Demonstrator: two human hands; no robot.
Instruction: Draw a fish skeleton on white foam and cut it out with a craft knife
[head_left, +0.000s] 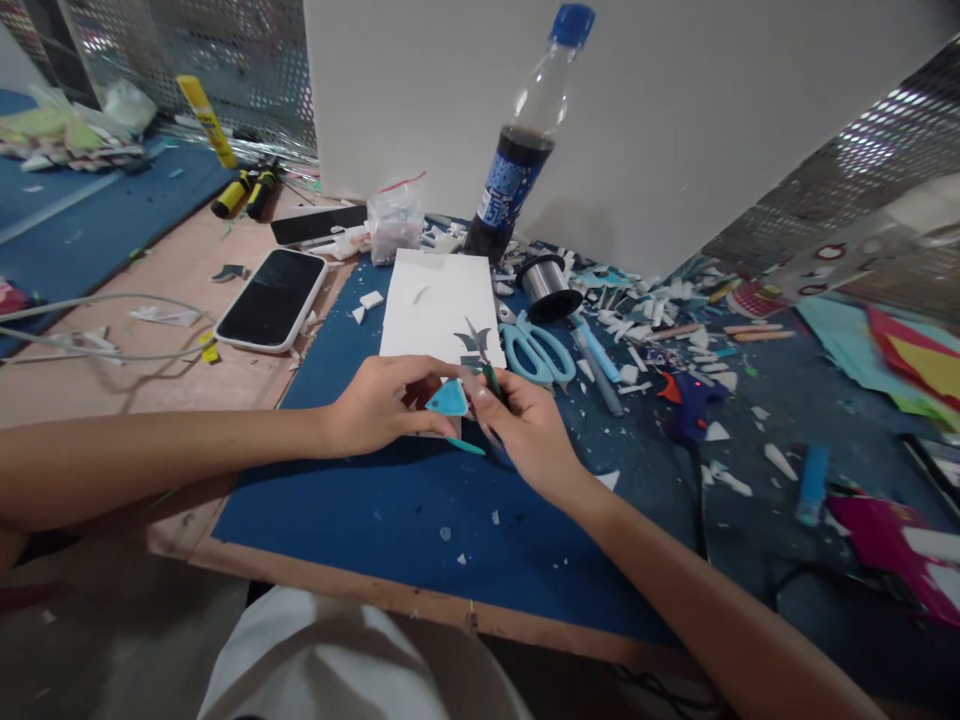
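Observation:
My left hand is closed, its thumb and fingers around a small bright blue triangular piece. Beside it, almost touching, my right hand grips a slim dark green and grey object; its kind I cannot make out, as the fingers cover much of it. Dark pointed shapes show just beyond the fingertips, over a white sheet. A thin teal piece sticks out below my left thumb. Light blue scissors lie just past my right hand.
A cola bottle stands behind the sheet, by a wire spool. White scraps litter the back right. A blue glue gun and a magenta one lie right. A phone and yellow-black tool handles lie left.

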